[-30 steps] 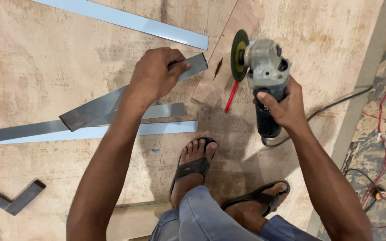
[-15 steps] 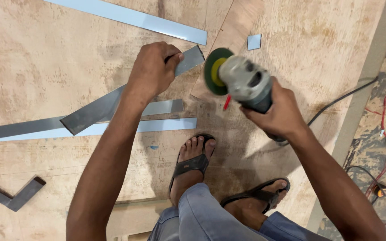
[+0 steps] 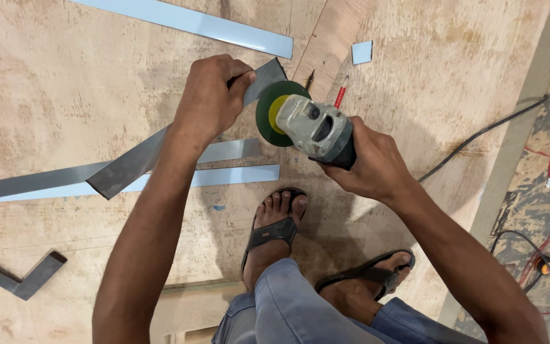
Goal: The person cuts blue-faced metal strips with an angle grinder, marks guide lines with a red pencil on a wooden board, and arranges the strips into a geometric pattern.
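Fingers of the left hand grip the metal strip; the right hand clasps the grinder (disc beside the strip's far end, cut seemingly unfinished).

No packages, labels, signs or screens show anywhere in the frame, from upper left to lower right.
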